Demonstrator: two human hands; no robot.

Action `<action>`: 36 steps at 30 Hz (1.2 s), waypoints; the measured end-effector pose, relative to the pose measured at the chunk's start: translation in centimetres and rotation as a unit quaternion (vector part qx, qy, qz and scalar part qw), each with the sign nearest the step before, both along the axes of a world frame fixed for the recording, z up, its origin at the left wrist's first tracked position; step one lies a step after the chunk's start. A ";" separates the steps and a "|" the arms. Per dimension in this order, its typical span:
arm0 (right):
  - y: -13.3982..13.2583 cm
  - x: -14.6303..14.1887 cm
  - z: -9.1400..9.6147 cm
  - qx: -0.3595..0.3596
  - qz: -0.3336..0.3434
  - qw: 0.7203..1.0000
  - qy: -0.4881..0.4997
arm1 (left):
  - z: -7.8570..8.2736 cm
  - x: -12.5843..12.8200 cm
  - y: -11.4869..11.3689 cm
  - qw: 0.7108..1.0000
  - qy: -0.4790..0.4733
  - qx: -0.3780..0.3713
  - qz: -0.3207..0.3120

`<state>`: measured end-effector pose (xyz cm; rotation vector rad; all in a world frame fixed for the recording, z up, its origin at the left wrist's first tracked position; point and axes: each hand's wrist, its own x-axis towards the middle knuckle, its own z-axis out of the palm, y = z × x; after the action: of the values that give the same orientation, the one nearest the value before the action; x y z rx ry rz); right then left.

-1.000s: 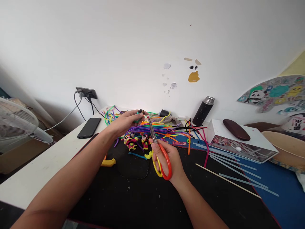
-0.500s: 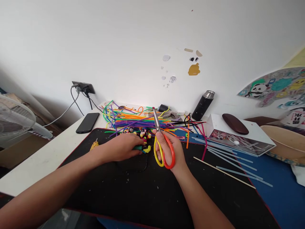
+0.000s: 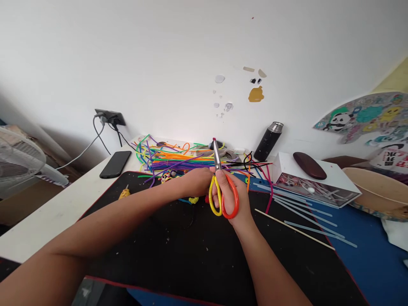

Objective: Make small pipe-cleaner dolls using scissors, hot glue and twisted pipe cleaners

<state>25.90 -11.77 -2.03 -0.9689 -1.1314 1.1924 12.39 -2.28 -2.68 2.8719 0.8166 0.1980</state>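
White desk against a white wall, with a black mat [image 3: 191, 255] covering the near part. Scissors [image 3: 218, 163] with one yellow and one orange loop stand over the far middle of the mat, blades together and tips pointing up and away toward the wall. The right hand [image 3: 234, 204] grasps them, thumb and fingers through the loops. The left hand [image 3: 197, 180] is just left of the scissors, touching the right hand; its fingertips are hidden, so I can't tell if it grips anything. A small yellow curl [image 3: 193, 199] lies on the mat just under the left hand. A pile of pipe cleaners [image 3: 178, 159] in many colours is spread behind both hands. Phone [image 3: 115, 164] on the bare desk, far left. Black flask [image 3: 268, 141] by the wall, right of the pile. White box [image 3: 318, 182] further right, a wooden stick [image 3: 293, 229] on the mat near it. Fan [image 3: 19, 159] at the left edge.
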 end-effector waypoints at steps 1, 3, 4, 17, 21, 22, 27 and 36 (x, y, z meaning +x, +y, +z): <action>0.0 0.0 0.1 0.001 0.002 1.000 -0.001 | -0.1 0.4 0.1 1.000 -0.001 0.003 -0.015; -0.1 -0.1 0.3 0.003 0.004 1.000 -0.004 | -0.3 0.9 0.0 0.999 0.000 0.005 -0.034; -0.1 -0.2 0.4 0.004 0.005 1.000 -0.006 | -0.3 0.9 -0.2 0.999 -0.009 0.005 -0.039; -0.2 -0.1 0.7 -0.001 0.007 1.000 -0.001 | -0.4 1.6 -2.4 0.983 -0.131 -0.128 -0.016; -0.1 -0.1 0.7 0.003 0.005 1.000 -0.004 | -0.7 1.6 -2.4 0.986 -0.116 -0.112 -0.047; -0.1 0.0 0.7 0.003 0.004 1.000 0.003 | -0.6 1.2 -2.1 0.988 -0.112 -0.094 -0.058; -0.2 0.2 0.9 0.008 0.004 1.000 0.025 | 1.7 -2.9 1.3 0.974 -0.212 -0.065 0.041; -0.6 -0.5 0.5 -0.027 0.046 0.998 0.013 | 6.6 -6.7 3.1 0.816 -0.451 -0.330 0.146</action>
<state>25.37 -12.34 -1.56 -0.9473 -1.1394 1.3120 5.70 0.81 3.95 1.6687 0.8490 0.9877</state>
